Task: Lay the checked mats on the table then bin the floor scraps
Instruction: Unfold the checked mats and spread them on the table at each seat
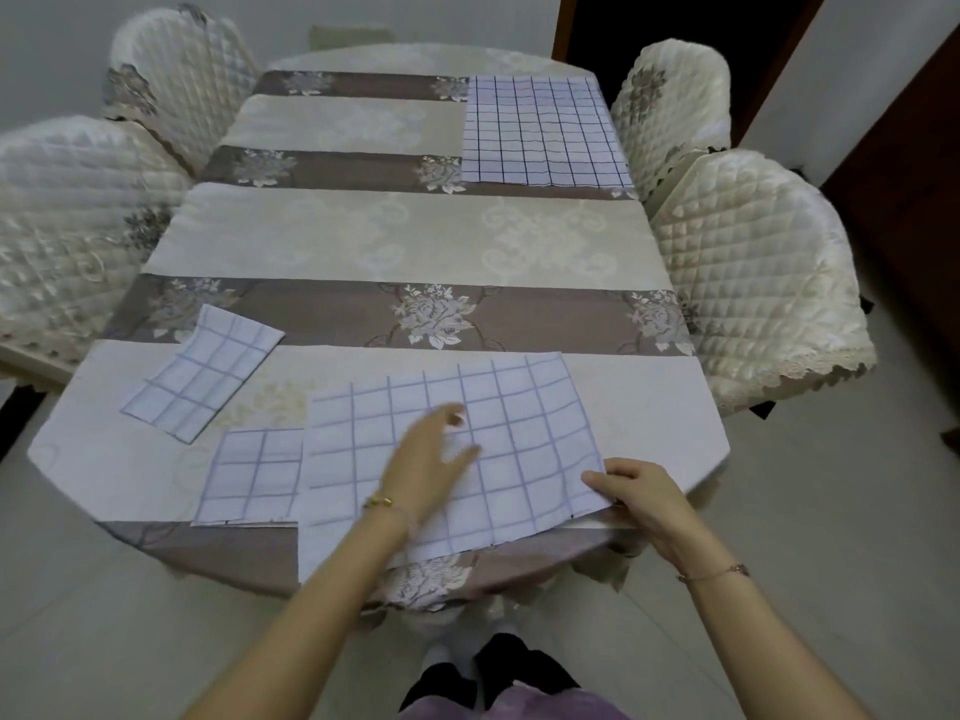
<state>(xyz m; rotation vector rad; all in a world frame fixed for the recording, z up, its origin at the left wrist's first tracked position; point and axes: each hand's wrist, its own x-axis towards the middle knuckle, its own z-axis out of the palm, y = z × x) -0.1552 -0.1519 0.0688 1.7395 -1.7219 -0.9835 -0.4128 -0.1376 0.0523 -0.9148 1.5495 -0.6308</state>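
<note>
A white checked mat (524,407) lies unfolded at the table's near edge, one side hanging over it. My left hand (431,459) rests flat on this mat with straight fingers. My right hand (636,488) pinches the mat's near right corner. A folded checked mat (252,475) lies just left of it, and another folded one (205,371) sits slanted further left. A spread checked mat (543,129) covers the far right end of the table (405,241).
Four chairs with quilted cream covers ring the table, two on the left (67,231) and two on the right (758,272). The tablecloth has beige and brown flowered bands. Pale tiled floor (810,537) surrounds the table. A dark doorway (675,18) is behind.
</note>
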